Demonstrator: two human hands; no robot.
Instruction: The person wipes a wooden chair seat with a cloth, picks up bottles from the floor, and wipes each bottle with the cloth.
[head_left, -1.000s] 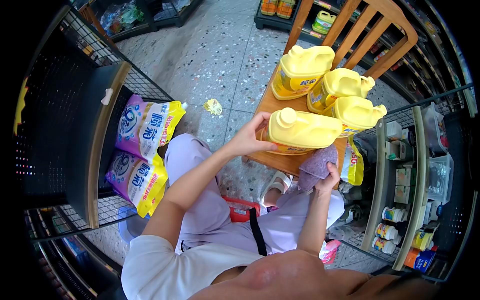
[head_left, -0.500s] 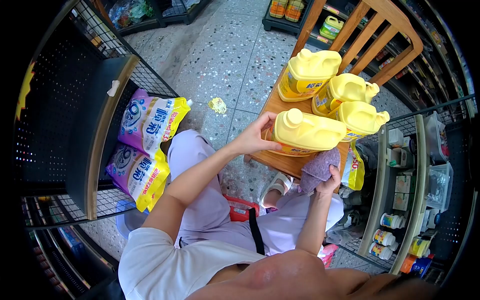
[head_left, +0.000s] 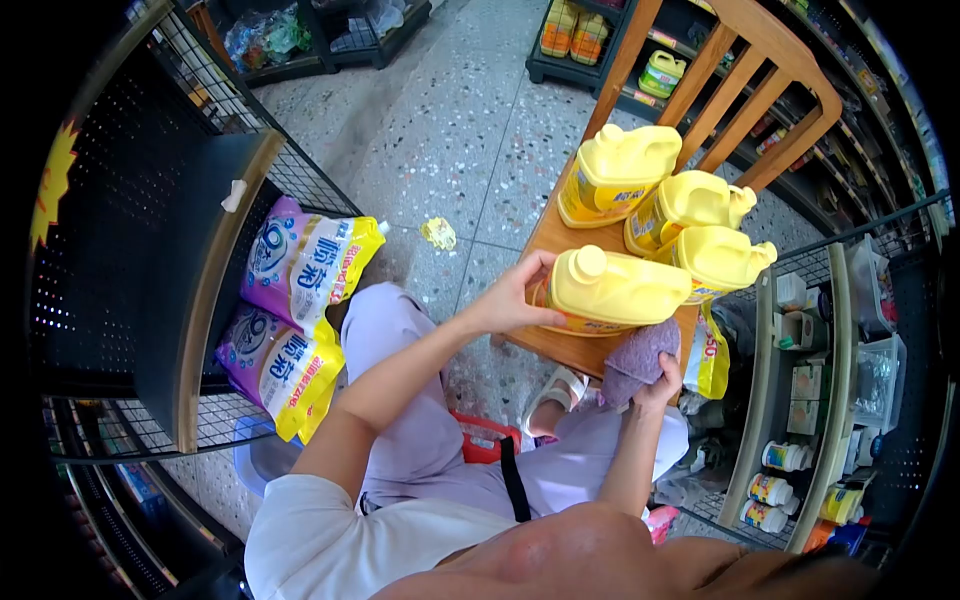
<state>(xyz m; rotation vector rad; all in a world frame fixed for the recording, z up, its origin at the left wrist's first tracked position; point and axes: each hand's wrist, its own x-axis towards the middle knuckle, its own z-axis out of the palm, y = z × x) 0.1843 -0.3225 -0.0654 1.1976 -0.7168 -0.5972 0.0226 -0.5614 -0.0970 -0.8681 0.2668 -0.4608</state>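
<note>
My left hand (head_left: 517, 295) grips the near end of a yellow detergent jug (head_left: 625, 289), which stands on a wooden chair seat (head_left: 550, 235). In my right hand (head_left: 660, 384) is a bunched purple cloth (head_left: 637, 360), held against the jug's lower side near the seat's front edge. Behind this jug stand three more yellow jugs: one at the back left (head_left: 617, 178), a second in the middle (head_left: 690, 205), and a third to the right (head_left: 722, 260). The fingers of my right hand are partly hidden by the cloth.
Purple-and-yellow detergent bags (head_left: 300, 260) lean by a dark shelf (head_left: 190, 290) on the left. A shelf with white bottles (head_left: 768, 490) and boxes stands at right. A yellow crumpled scrap (head_left: 438, 233) lies on the speckled floor. A red object (head_left: 480, 440) sits between my legs.
The whole view has shifted slightly, with the chair and jugs appearing lower. The left hand keeps its hold on the jug, and the cloth has turned a little against its side.
</note>
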